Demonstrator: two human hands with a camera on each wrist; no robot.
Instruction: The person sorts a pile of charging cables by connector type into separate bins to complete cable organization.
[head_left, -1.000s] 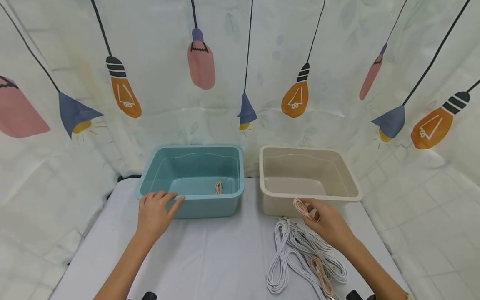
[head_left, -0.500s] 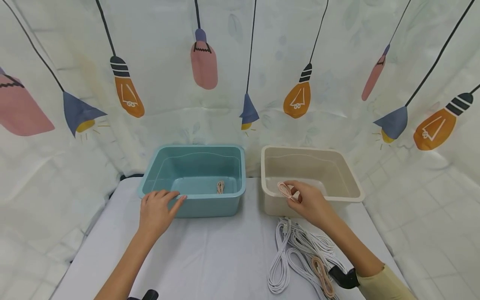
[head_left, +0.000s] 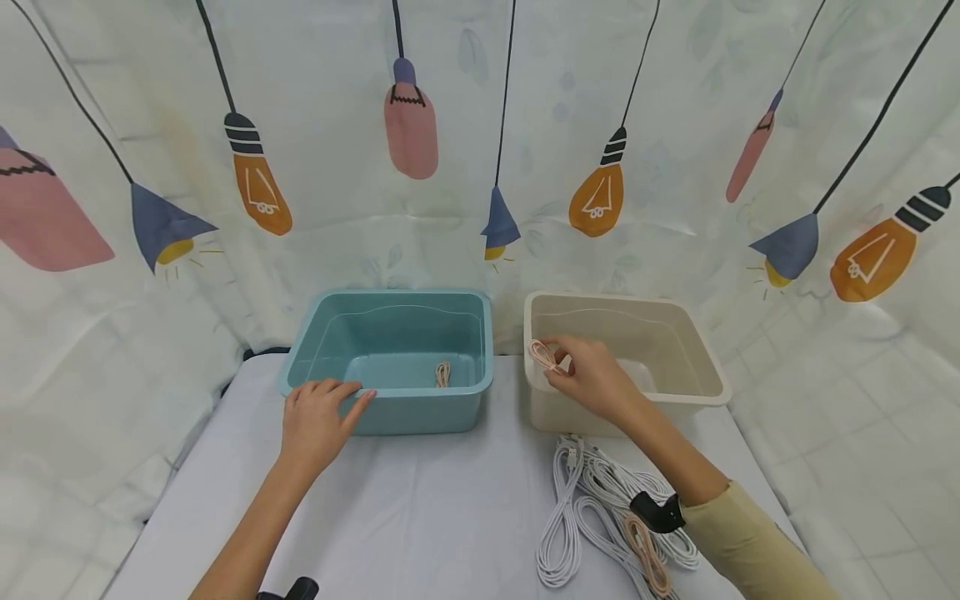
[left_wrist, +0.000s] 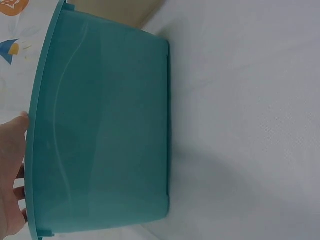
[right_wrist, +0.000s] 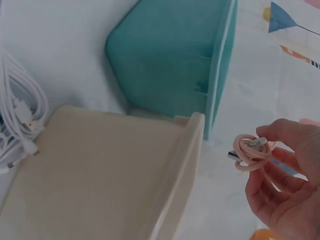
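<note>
My right hand (head_left: 588, 375) pinches a coiled pink USB cable (head_left: 542, 355) between thumb and fingertips, above the left part of the beige bin (head_left: 615, 400). Metal plug ends show on the held coil in the right wrist view. My left hand (head_left: 313, 427) rests on the front rim of the teal bin (head_left: 427, 414), fingers lying loosely over the edge. Inside the teal bin lies another small pink coiled cable (head_left: 442, 374). In front of the beige bin is a pile of coiled white cables (head_left: 558, 525), with one pink-beige cable (head_left: 647, 554) on top.
Both bins stand side by side at the back of a table with a white cloth (head_left: 435, 517), a narrow gap between them. Behind hangs a pale curtain (head_left: 337, 200) printed with lamps. A black wrist mount (head_left: 658, 512) sits on the right forearm, over the cable pile.
My right hand has moved up and left with the pink cable, from the beige bin's front edge to above its left side. The left hand has stayed on the teal rim.
</note>
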